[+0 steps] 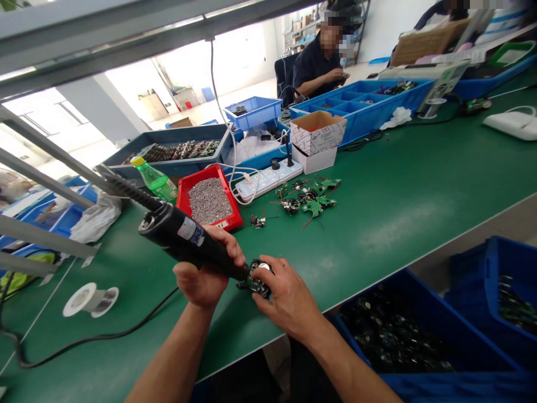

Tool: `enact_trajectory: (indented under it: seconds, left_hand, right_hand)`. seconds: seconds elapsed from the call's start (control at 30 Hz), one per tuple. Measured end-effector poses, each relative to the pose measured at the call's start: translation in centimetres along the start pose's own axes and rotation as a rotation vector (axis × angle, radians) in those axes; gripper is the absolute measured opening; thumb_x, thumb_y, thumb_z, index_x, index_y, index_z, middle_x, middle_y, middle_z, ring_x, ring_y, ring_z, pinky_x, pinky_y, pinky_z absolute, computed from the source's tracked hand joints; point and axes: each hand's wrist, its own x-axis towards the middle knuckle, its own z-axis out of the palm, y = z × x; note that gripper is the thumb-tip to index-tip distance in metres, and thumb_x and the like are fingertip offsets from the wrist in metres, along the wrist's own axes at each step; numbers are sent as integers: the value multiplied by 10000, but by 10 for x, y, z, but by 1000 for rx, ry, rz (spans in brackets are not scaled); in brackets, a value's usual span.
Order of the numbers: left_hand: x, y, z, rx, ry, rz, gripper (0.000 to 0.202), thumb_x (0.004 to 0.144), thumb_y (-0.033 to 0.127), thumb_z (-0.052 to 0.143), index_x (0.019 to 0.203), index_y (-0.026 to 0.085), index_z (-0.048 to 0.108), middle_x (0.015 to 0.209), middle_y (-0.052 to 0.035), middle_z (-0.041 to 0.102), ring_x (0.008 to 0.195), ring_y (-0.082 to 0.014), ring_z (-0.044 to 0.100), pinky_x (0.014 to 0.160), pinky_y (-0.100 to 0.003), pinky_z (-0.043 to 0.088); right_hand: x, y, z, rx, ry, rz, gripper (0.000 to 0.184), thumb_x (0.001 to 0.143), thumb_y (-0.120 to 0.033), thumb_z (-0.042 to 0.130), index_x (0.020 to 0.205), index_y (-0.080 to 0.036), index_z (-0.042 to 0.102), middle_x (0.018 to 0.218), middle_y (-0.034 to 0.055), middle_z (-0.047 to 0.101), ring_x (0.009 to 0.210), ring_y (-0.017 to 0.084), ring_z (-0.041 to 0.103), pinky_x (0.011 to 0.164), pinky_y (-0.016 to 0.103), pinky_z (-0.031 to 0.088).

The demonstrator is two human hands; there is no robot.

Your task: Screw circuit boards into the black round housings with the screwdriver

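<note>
My left hand (pixel 206 274) is wrapped round a black electric screwdriver (pixel 180 232) that slants down to the right. Its tip meets a small green circuit board assembly (pixel 257 278) near the table's front edge. My right hand (pixel 285 296) pinches that assembly from the right and holds it on the green table mat (pixel 377 224). A red tray (pixel 208 198) full of small grey screws stands just behind the screwdriver. Several more green circuit boards with red wires (pixel 312 196) lie in a loose group further back, and one small part (pixel 258 221) sits alone.
A white power strip (pixel 268 178), an open white carton (pixel 318 137), a green bottle (pixel 155 179) and blue trays (pixel 176 148) stand at the back. A solder spool (pixel 90 299) lies left. Blue bins (pixel 419 336) of parts sit below the front edge. Another person (pixel 321 56) sits far back.
</note>
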Motion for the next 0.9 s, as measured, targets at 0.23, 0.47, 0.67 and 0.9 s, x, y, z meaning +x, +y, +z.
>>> enact_trajectory:
  seconds: [0.23,0.47,0.67,0.9]
  left_hand:
    - [-2,0,0,13,-13,23,635,727,797,537,938,204,617,677,-16,580,534,-177,580,504,-320,496]
    - [-5,-5,-2,-19,-6,-24,642,730,796,518,925,195,634,681,-18,570,539,-174,572,505,-314,481]
    - [-4,-8,-2,-29,-10,0,578,748,739,547,897,186,631,667,-16,564,527,-176,584,490,-312,491]
    - [-6,-11,0,-17,40,6,560,736,728,578,865,184,611,645,-14,562,506,-177,587,472,-307,496]
  right_hand:
    - [0,0,-1,11,6,-4,349,772,-159,713,1086,-267,609,1309,79,543,1119,271,524,1033,485,431]
    - [1,0,0,35,0,-12,348,774,-157,723,1085,-266,612,1294,78,555,1105,270,524,1011,477,447]
    - [2,2,0,50,-28,-21,336,798,-157,715,1101,-252,607,1294,78,549,1083,258,517,1005,458,444]
    - [3,3,-1,64,-34,-24,339,805,-155,703,1109,-264,601,1300,82,546,1072,260,518,980,468,461]
